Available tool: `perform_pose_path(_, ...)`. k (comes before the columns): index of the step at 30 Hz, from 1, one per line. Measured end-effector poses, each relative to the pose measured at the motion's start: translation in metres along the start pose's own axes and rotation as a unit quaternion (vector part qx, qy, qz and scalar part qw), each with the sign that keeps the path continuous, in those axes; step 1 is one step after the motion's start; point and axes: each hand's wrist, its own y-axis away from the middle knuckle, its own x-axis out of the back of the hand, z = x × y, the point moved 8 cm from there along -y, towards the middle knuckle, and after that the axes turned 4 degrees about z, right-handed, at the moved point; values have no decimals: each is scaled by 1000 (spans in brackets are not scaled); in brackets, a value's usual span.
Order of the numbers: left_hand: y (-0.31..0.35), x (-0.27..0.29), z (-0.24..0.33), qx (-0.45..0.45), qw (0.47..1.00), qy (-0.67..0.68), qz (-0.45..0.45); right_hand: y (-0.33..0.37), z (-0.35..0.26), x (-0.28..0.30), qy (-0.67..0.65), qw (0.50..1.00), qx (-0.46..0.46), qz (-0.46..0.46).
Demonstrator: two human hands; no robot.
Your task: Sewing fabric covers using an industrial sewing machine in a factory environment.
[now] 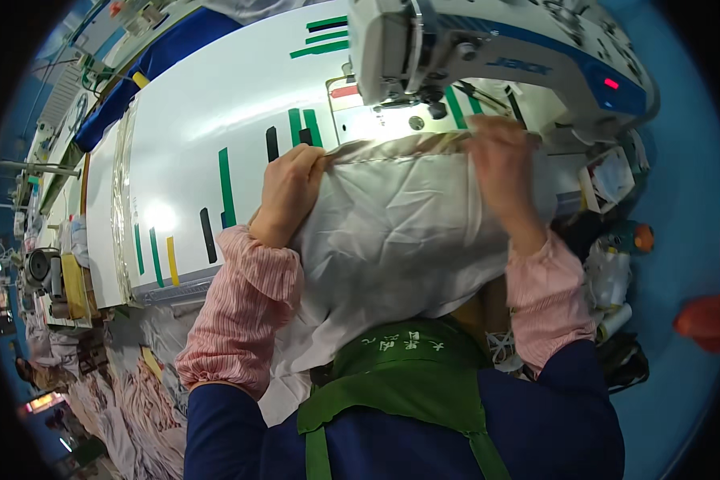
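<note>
White satiny cloth (392,216) looks light, slippery, best held by the edge my left hand (290,190) pinches, fingers closed; rightward, my right hand (502,164) is blurred, grip unclear.

My left grip (290,190) holds the white fabric (396,220); my right grip (500,164), blurred, is at its edge, near the sewing machine (496,60).

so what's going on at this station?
A person has a pale cloth stretched between both hands at a sewing machine. The left hand grips its top edge; the right hand, blurred, is at that edge's other end. The edge lies just on the person's side of the machine's head, and the rest drapes toward the lap.
</note>
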Motion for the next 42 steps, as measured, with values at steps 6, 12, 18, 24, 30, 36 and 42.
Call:
perform_pose_path(6,-1,1,3,2,1000,1,-16,-24,-69,-63,-145,987,-9,-63)
perform_pose_path(12,0,0,1,2,1000,4,-18,-27,-69,-68,-136,987,8,-84)
perform_pose_path(18,-1,0,1,14,1000,4,-19,-19,-88,-46,-94,987,132,-9)
perform_pose_path(24,-2,1,1,13,1000,7,-12,-1,-89,-32,-70,980,96,-161)
perform_pose_path(30,-2,1,2,5,1000,18,-10,67,-135,6,-319,731,150,-584)
perform_pose_path(36,-2,2,4,-2,999,41,-16,-23,-81,-27,-290,949,18,-123)
perform_pose_path(42,-2,4,3,5,998,55,-30,-35,-64,-102,-341,909,-102,-218)
